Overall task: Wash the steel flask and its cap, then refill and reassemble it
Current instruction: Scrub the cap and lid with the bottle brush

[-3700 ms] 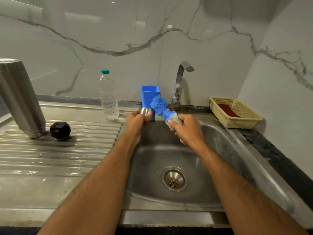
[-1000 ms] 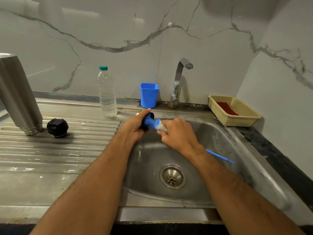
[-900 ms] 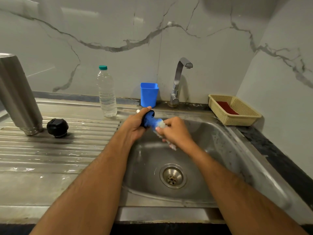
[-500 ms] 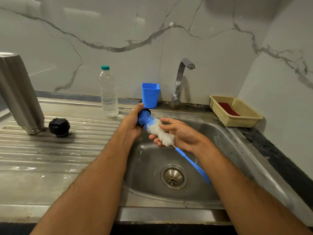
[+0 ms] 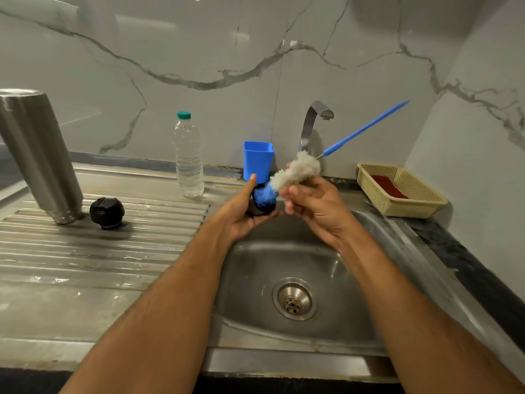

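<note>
The steel cap (image 5: 260, 204) is gripped in the curled left hand (image 5: 244, 216) over the sink (image 5: 377, 231), its mouth turned rightward, while the brush (image 5: 292, 173), pinched by the right hand (image 5: 315, 206), is seated blue tip inward, handle slanting up to the right.

Both hands raised together, left (image 5: 244, 214) gripping, right (image 5: 315, 206) half-curled.
</note>
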